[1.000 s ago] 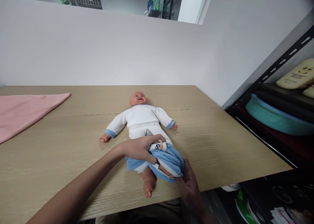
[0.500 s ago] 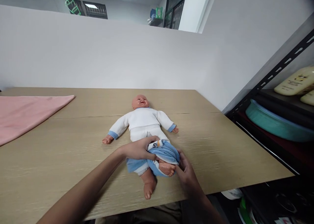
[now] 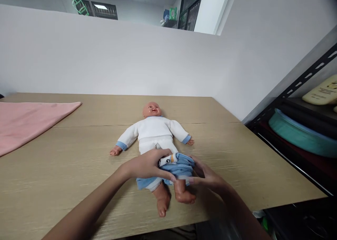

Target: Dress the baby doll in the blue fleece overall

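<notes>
Doll (image 3: 154, 127): both feet (image 3: 162, 205) out through trousers (image 3: 181, 169), which lie bunched low, not yet drawn up. Left hand (image 3: 149, 165), right hand (image 3: 206, 177) clamped on right-side bunch.

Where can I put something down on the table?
Bare pale wooden tabletop shows between the pink cloth and the white-clothed plastic doll, and between the doll and the black metal rack. It's crowded at the doll's legs, where the left hand and right hand hold bunched blue fabric.
</notes>
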`<state>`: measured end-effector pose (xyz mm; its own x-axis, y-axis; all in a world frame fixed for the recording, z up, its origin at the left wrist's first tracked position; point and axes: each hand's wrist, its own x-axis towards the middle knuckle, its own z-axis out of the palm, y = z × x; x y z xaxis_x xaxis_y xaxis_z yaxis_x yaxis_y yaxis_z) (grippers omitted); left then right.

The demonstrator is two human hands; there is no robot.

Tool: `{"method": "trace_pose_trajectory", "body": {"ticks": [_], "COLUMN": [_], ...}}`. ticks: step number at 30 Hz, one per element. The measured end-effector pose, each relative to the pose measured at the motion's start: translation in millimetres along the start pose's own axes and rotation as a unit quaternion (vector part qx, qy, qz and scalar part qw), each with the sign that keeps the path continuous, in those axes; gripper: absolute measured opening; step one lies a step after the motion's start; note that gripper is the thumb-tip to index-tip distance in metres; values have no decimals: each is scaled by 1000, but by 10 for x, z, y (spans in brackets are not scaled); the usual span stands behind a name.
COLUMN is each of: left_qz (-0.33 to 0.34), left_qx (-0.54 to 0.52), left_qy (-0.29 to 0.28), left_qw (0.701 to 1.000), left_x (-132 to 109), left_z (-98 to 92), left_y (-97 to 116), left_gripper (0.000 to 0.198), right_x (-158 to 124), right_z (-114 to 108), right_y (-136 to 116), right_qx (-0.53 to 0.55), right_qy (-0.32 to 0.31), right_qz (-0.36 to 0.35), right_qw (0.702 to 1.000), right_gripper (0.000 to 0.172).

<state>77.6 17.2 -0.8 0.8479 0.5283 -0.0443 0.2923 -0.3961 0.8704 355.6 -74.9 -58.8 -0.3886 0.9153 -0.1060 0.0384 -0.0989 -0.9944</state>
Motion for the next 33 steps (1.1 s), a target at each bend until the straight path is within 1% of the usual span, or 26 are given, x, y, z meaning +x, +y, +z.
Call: {"method": "trace_pose_trajectory", "body": {"ticks": [1, 2, 3, 4, 6, 8, 9, 11, 12, 14, 15, 17, 19, 21, 23, 25, 27, 29, 31, 33], "left_qz": [-12, -24, -36, -50, -87, -119, -127, -120, -108, -83, -75, -76, -100, -128, -137, -124, -93, -67, -82, -124], "left_qx": [35, 57, 70, 77, 92, 93, 84, 46, 25, -4, -13, -20, -16, -21, -38, -28, 27, 76, 70, 7], "left_qy": [25, 46, 64, 78, 102, 111, 106, 84, 78, 89, 108, 170, 253, 315, 333, 340, 363, 391, 423, 441], "left_qw": [999, 997, 995, 993, 987, 982, 983, 988, 991, 993, 991, 982, 962, 940, 932, 932, 927, 915, 900, 889], "left_x": [-68, -145, -230, -319, -504, -674, -746, -855, -888, -906, -891, -813, -684, -536, -410, -336, -299, -250, -148, 1], "left_z": [-20, -41, -61, -78, -103, -116, -118, -115, -109, -87, -71, -39, -17, -19, -49, -97, -153, -218, -299, -393], "left_y": [45, 77, 92, 89, 28, -81, -139, -227, -252, -273, -281, -328, -441, -599, -745, -827, -846, -842, -862, -922], "left_gripper": [63, 62, 61, 60, 57, 52, 48, 39, 35, 27, 26, 26, 30, 32, 35, 38, 38, 33, 30, 30], "right_x": [10, 28, 58, 101, 228, 394, 481, 639, 705, 815, 862, 961, 1081, 1219, 1343, 1421, 1448, 1463, 1523, 1650], "right_z": [-31, -50, -57, -57, -54, -68, -84, -125, -144, -162, -160, -138, -108, -87, -79, -73, -60, -42, -33, -52], "right_y": [-46, -96, -146, -194, -262, -276, -265, -223, -200, -164, -149, -121, -88, -52, -31, -41, -78, -120, -144, -137], "right_qx": [-43, -97, -152, -196, -226, -195, -180, -181, -196, -233, -244, -249, -244, -249, -263, -283, -306, -324, -330, -327], "right_qy": [18, 40, 57, 66, 66, 80, 92, 100, 92, 71, 76, 121, 180, 219, 237, 239, 241, 255, 274, 285], "right_qz": [-1, -8, -21, -38, -67, -76, -73, -66, -68, -101, -126, -163, -165, -149, -139, -140, -152, -162, -153, -129], "right_qw": [999, 994, 986, 978, 970, 975, 977, 976, 974, 965, 958, 947, 938, 932, 925, 918, 908, 897, 890, 892], "right_gripper": [63, 50, 38, 31, 29, 33, 35, 37, 37, 35, 35, 34, 34, 32, 30, 28, 26, 25, 26, 29]}}
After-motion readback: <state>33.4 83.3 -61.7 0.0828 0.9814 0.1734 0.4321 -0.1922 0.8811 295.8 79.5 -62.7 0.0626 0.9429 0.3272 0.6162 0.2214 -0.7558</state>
